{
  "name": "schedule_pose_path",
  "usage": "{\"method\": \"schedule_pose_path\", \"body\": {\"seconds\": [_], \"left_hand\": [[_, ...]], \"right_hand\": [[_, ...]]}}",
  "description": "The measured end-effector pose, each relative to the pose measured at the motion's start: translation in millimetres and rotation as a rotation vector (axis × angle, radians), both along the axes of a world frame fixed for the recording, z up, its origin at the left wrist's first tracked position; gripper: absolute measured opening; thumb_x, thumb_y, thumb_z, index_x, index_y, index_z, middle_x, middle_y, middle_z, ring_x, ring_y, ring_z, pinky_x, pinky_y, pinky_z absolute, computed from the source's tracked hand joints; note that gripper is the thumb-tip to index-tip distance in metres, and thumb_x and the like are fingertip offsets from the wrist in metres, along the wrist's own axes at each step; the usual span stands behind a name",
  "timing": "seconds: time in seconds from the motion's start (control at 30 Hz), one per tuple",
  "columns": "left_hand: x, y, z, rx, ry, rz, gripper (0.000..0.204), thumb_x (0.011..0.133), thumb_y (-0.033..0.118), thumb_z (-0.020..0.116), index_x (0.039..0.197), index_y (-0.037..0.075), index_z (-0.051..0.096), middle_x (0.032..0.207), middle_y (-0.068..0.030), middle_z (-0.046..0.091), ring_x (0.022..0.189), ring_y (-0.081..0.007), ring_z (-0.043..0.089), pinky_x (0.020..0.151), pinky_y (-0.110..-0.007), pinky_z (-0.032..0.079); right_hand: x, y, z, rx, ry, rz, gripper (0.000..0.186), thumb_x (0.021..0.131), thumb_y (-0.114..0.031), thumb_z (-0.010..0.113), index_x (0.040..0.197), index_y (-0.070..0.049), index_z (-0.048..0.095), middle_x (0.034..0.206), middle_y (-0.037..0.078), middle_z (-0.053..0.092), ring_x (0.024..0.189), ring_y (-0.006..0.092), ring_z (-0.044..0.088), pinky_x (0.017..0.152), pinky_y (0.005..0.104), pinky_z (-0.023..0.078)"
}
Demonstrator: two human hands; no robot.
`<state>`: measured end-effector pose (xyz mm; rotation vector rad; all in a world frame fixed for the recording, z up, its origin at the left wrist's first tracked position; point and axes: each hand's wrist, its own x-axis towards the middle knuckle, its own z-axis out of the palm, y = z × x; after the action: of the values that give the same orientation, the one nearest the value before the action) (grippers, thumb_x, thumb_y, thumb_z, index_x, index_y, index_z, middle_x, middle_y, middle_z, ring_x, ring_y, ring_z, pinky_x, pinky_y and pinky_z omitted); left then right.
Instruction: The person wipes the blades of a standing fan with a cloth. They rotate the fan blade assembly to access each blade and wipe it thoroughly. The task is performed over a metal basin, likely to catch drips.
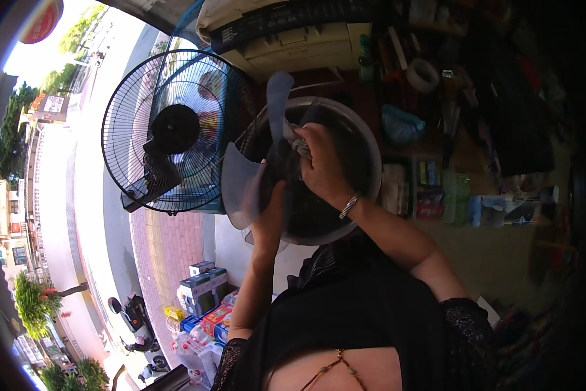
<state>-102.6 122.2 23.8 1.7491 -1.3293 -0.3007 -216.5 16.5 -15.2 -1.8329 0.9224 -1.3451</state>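
Over a wide metal basin (370,140) I hold a translucent bluish fan blade (278,98), its several vanes spreading up and to the left. My left hand (269,207) is closed around it low on the left side, slightly blurred, with the thumb showing. In my right hand (324,163) a crumpled pale cloth (299,146) is bunched and pressed near the hub, which the hand partly hides. The basin's inside looks dark.
Left of the basin stands a fan's black wire grille (127,124) with its dark motor housing (175,129). Behind is a cream printer-like machine (299,52). A tape roll (423,75), a blue plastic bag (402,124) and small packages crowd the right. Boxes (203,287) lie lower left.
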Motion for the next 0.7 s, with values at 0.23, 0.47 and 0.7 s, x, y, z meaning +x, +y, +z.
{"method": "schedule_pose_path", "body": {"seconds": [0.23, 0.47, 0.7], "left_hand": [[16, 2, -6, 0.015, 0.290, 0.071, 0.046, 0.084, -0.002, 0.065, 0.128, -0.003, 0.053, 0.121, -0.0141, 0.061, 0.111, -0.0198, 0.058, 0.096, -0.030, 0.045], [19, 8, -6, 0.031, 0.328, 0.121, 0.046, 0.085, -0.003, 0.063, 0.129, -0.003, 0.052, 0.119, -0.0138, 0.062, 0.110, -0.0188, 0.057, 0.097, -0.030, 0.044], [17, 6, -3, 0.020, 0.421, 0.075, 0.045, 0.085, -0.004, 0.063, 0.129, -0.004, 0.052, 0.121, -0.0141, 0.061, 0.112, -0.0191, 0.057, 0.098, -0.030, 0.043]], "right_hand": [[7, 35, -27, 0.098, -0.117, 0.128, 0.048, 0.070, 0.012, 0.055, 0.115, -0.001, 0.047, 0.116, 0.019, 0.046, 0.111, 0.0379, 0.048, 0.095, 0.0398, 0.040], [4, 0, -83, 0.454, -0.041, -0.057, 0.030, 0.076, 0.005, 0.056, 0.105, 0.002, 0.058, 0.109, 0.020, 0.051, 0.099, 0.0363, 0.055, 0.088, 0.0392, 0.045], [7, -19, -79, 0.331, 0.109, 0.153, 0.023, 0.073, -0.003, 0.058, 0.094, -0.005, 0.069, 0.098, 0.018, 0.062, 0.094, 0.0357, 0.058, 0.086, 0.0417, 0.046]]}}
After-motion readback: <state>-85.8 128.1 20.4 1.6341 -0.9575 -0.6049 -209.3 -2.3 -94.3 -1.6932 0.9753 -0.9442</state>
